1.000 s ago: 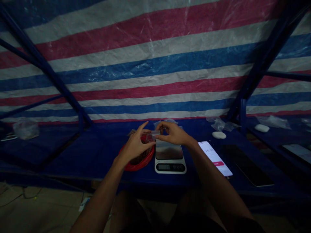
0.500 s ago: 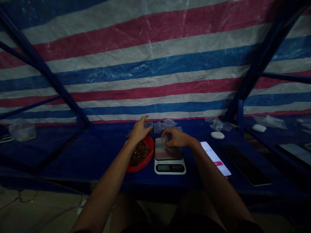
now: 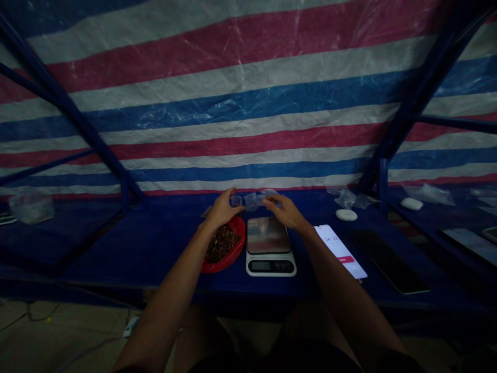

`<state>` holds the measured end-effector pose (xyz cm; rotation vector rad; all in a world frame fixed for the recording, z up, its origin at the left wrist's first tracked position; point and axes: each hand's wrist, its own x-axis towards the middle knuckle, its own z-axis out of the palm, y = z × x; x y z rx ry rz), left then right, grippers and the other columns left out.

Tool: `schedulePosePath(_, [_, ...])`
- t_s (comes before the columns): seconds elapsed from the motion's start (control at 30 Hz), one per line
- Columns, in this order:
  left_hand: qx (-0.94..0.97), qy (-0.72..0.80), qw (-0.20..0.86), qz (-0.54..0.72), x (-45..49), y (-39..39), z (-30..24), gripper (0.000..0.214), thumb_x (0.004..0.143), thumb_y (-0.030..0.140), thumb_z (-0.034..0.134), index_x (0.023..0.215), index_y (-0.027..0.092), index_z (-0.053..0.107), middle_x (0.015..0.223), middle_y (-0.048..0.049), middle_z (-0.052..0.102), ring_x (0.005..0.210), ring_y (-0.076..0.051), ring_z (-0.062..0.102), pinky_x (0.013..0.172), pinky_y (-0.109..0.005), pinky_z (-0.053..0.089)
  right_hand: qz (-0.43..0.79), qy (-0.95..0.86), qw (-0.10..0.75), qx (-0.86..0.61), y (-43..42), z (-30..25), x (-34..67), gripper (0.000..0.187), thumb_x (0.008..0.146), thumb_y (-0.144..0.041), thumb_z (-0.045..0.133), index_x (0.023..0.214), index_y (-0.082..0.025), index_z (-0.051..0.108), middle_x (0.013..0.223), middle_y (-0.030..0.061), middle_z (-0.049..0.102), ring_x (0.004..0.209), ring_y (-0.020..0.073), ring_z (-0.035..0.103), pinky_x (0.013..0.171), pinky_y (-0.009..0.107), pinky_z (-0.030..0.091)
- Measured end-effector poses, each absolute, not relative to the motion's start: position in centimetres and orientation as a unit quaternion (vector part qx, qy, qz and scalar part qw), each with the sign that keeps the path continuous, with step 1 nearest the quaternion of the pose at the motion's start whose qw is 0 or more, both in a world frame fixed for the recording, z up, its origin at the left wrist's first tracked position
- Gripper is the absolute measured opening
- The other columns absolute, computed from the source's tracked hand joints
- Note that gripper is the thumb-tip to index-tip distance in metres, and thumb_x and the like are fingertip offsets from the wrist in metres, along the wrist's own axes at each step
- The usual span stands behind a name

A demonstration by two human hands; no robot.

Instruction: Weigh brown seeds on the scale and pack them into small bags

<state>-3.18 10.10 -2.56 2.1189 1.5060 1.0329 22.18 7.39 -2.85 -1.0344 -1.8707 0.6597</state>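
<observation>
My left hand (image 3: 222,208) reaches past the red bowl (image 3: 233,255) of dark brown bits and pinches a small clear plastic bag (image 3: 236,200) at the pile of clear bags (image 3: 256,200) behind the scale. My right hand (image 3: 284,211) hovers over the back of the small digital kitchen scale (image 3: 270,247), fingers curled at the same pile of bags. A small pale object (image 3: 263,224) rests on the scale's steel platform.
A lit phone (image 3: 341,250) lies right of the scale, and a dark phone (image 3: 390,261) lies further right. A white oval case (image 3: 346,214) and more clear bags (image 3: 347,197) sit at the back right. Blue frame bars and a striped tarp stand behind the blue table.
Both hands moved back from above the scale to the bag pile. The small item held between them a second ago now rests on the scale platform.
</observation>
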Motion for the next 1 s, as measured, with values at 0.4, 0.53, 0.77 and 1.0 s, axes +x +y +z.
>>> schedulePosePath(0.4, [0.803, 0.549, 0.22, 0.078, -8.9, 3.3, -0.8, 0.036, 0.083, 0.044, 0.071, 0.109, 0.019, 0.071, 0.109, -0.0099, 0.074, 0.101, -0.026, 0.07, 0.094, -0.038, 0.054, 0.216, -0.691, 0.484, -0.492, 8.9, -5.4, 22.4, 0.042, 0.098, -0.053, 0.048, 0.091, -0.019, 0.073, 0.091, 0.0078, 0.077, 0.083, 0.0246, 0.069, 0.079, 0.035, 0.051])
schedulePosePath(0.53, [0.801, 0.572, 0.177, -0.006, -9.7, 1.2, -1.1, 0.07, 0.07, 0.05, 0.082, 0.132, 0.022, 0.065, 0.137, -0.0135, 0.064, 0.13, -0.035, 0.057, 0.113, -0.046, 0.042, 0.204, -0.692, 0.484, -0.494, 8.7, -5.4, 21.8, 0.04, 0.098, -0.05, 0.05, 0.089, -0.02, 0.073, 0.09, 0.0081, 0.076, 0.083, 0.0255, 0.069, 0.075, 0.035, 0.05])
schedulePosePath(0.77, [0.808, 0.555, 0.191, 0.047, -9.6, 1.4, -0.9, 0.038, 0.081, 0.027, 0.075, 0.118, 0.021, 0.073, 0.124, -0.0102, 0.075, 0.114, -0.027, 0.07, 0.1, -0.033, 0.05, 0.195, -0.692, 0.482, -0.501, 8.6, -5.8, 21.7, 0.033, 0.096, -0.045, 0.054, 0.082, -0.021, 0.072, 0.084, 0.0066, 0.075, 0.078, 0.0242, 0.067, 0.073, 0.035, 0.049])
schedulePosePath(1.0, [0.799, 0.58, 0.155, 0.039, -9.1, 1.1, -0.2, 0.021, 0.087, 0.025, 0.067, 0.104, 0.022, 0.08, 0.11, -0.0077, 0.081, 0.102, -0.024, 0.075, 0.09, -0.028, 0.054, 0.191, -0.695, 0.471, -0.508, 9.0, -6.2, 21.9, 0.027, 0.094, -0.041, 0.058, 0.087, -0.021, 0.075, 0.083, 0.0068, 0.076, 0.078, 0.0245, 0.068, 0.07, 0.034, 0.049])
